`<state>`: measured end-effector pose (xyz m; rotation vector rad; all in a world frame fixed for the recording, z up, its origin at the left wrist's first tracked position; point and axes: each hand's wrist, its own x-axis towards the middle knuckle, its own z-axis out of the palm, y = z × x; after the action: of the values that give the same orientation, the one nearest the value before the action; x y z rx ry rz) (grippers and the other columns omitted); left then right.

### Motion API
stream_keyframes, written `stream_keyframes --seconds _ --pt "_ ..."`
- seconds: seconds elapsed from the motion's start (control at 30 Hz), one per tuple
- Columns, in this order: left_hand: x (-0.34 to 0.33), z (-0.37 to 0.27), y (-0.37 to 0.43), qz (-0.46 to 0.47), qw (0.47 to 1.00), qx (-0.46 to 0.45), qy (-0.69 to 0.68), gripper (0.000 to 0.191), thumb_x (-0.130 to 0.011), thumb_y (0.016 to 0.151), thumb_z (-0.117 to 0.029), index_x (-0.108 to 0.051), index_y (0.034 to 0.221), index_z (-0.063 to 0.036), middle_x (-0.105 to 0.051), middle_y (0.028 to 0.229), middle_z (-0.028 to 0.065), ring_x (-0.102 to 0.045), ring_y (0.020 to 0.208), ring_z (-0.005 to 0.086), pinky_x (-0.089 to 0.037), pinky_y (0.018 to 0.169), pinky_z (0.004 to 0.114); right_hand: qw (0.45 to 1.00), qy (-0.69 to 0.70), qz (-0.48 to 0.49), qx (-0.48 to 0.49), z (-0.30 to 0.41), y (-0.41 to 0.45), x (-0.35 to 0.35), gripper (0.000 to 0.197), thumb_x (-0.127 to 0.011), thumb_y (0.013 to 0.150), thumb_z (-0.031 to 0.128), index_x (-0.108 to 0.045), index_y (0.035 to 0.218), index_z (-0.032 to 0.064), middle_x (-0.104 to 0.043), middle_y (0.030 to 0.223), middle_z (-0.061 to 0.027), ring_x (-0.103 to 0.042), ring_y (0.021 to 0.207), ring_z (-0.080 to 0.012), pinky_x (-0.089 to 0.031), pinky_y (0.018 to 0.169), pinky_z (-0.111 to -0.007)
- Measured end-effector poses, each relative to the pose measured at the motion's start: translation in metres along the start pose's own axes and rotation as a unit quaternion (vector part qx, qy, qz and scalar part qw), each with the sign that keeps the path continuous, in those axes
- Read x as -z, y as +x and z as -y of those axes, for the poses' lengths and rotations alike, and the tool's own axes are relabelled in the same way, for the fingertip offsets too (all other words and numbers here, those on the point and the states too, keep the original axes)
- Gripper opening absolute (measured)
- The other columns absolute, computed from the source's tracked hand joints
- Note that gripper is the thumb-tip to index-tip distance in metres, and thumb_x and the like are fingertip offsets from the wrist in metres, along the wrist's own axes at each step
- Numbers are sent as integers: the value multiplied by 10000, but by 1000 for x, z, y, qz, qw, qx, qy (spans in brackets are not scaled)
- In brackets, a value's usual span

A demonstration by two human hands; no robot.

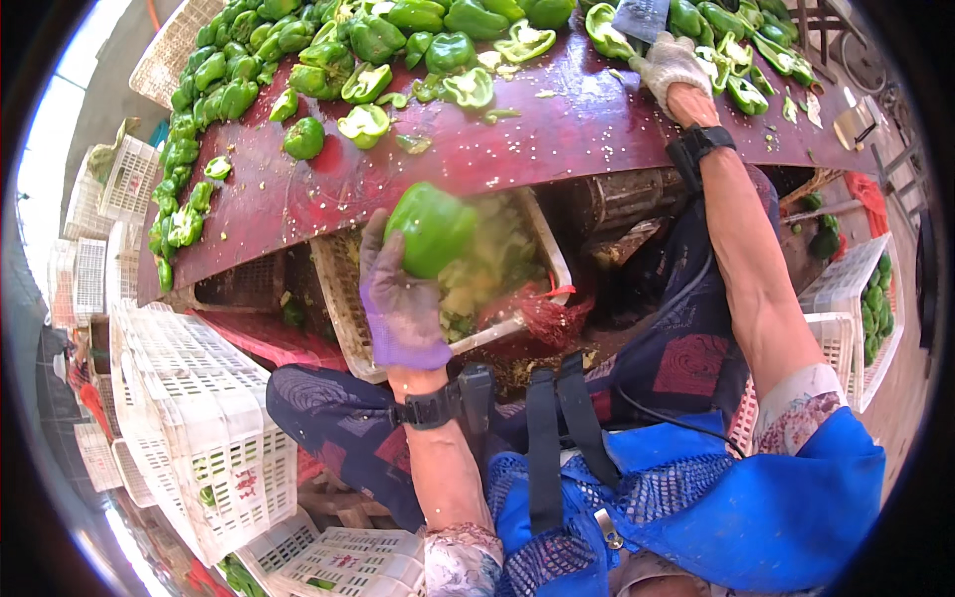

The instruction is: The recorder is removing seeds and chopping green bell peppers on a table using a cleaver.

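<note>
My left hand, in a purple and grey work glove, holds a whole green bell pepper. The pepper is just off the table's near edge, above a plastic crate that contains pale pepper scraps, partly blurred. My right hand, in a whitish knitted glove, is closed at the base of a wide metal blade, which looks like a cleaver; its handle is hidden in the fist. Beside the blade lies a cut pepper half. More opened peppers lie to the right of that hand.
Whole and cut peppers are heaped across the far side of the dark red tabletop, where seeds are scattered. White plastic crates are stacked at my left. Another crate with green peppers stands at right. Red netting hangs on the scrap crate.
</note>
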<state>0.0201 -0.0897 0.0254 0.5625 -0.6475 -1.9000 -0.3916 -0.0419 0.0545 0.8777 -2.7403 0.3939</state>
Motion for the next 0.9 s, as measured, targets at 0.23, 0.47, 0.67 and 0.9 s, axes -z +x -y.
stream_keyframes --seconds 0.23,0.47,0.67,0.9 --pt "-13 19 47 -32 988 -68 138 475 -707 862 -37 -494 1286 -12 -583 1166 116 -618 1030 235 -539 892 357 830 535 133 -86 -33 26 -11 142 -637 789 116 -623 838 -16 -583 582 -87 -547 440 -210 -503 471 -307" --pt "10 29 48 -102 922 -179 327 487 -728 869 -97 -485 1284 -20 -580 1196 130 -636 973 239 -553 753 340 826 522 156 146 39 -100 83 491 -611 818 24 -549 1299 95 -633 838 -73 -584 529 -137 -476 461 -236" --pt "-3 28 42 -221 929 -103 278 470 -744 870 -136 -504 1252 -3 -589 1118 118 -593 938 181 -519 767 282 880 208 62 422 92 -175 74 543 -641 797 58 -527 1322 141 -619 930 -121 -649 796 -343 -549 626 -410" --pt "21 24 53 -186 935 -130 274 466 -731 871 -107 -478 1248 -1 -609 1119 150 -647 911 255 -586 706 375 884 123 320 318 128 -182 90 369 -415 1022 295 -500 1263 28 -606 865 -154 -662 777 -313 -554 660 -391"
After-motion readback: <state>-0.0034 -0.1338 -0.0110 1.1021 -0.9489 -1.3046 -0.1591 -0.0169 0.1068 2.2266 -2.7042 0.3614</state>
